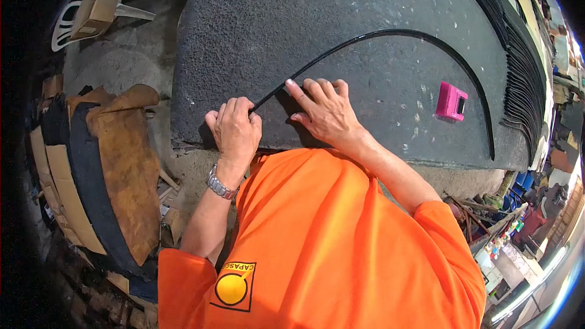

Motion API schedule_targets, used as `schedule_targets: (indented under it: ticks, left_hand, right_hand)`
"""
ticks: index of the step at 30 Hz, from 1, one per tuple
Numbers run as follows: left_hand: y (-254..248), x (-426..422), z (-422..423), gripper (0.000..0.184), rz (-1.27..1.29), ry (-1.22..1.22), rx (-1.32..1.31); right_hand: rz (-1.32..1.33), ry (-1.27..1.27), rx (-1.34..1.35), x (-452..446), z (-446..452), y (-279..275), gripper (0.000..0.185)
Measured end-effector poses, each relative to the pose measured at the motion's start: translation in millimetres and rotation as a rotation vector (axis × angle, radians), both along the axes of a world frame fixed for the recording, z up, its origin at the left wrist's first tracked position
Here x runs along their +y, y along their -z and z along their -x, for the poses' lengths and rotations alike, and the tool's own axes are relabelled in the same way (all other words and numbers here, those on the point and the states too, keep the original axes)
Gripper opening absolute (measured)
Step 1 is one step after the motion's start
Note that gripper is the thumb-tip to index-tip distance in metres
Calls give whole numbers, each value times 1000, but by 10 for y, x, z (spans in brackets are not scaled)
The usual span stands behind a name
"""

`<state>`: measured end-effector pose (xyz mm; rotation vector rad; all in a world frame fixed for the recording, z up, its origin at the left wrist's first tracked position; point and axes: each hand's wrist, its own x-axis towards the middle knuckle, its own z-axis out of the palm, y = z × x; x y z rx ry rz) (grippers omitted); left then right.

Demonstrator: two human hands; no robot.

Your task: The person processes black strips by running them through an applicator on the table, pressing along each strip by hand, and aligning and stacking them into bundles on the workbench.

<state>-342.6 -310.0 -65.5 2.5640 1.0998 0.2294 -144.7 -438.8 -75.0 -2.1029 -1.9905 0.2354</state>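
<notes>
A long, thin black strip (420,36) lies in a wide arc over the dark work table (256,24). My left hand (234,129), with a metal watch on its wrist, is closed on the strip's near left end; that end is hidden under the fingers. Beside it, my right hand (329,113) rests with fingers apart and its index fingertip at the strip. From there the strip curves away and back toward the table's front edge at the right. A small pink object with a dark part (451,102) sits inside the curve.
Many black strips (525,79) are stacked along the table's right edge. At the left stand brown hide-like sheets (125,170) and cardboard (70,189). A cardboard box (100,6) sits on a white plastic chair (65,27) at the upper left. Clutter fills the lower right.
</notes>
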Motion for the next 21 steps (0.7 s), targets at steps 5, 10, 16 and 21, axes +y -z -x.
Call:
schedule_targets:
  ticks: [5, 10, 16, 21]
  left_hand:
    - [17, -7, 9, 17, -15, 3, -1]
    - [18, -6, 5, 17, -7, -6, 15]
    - [19, -10, -6, 16, 4, -16, 11]
    - [-5, -10, -6, 15, 5, -13, 16]
  right_hand:
    - [-52, 84, -39, -11, -183, -16, 73]
    - [-71, 187, -89, -46, -505, 23, 73]
    - [-56, 138, -59, -30, -420, -38, 73]
    - [-44, 19, 20, 13, -84, -66, 74]
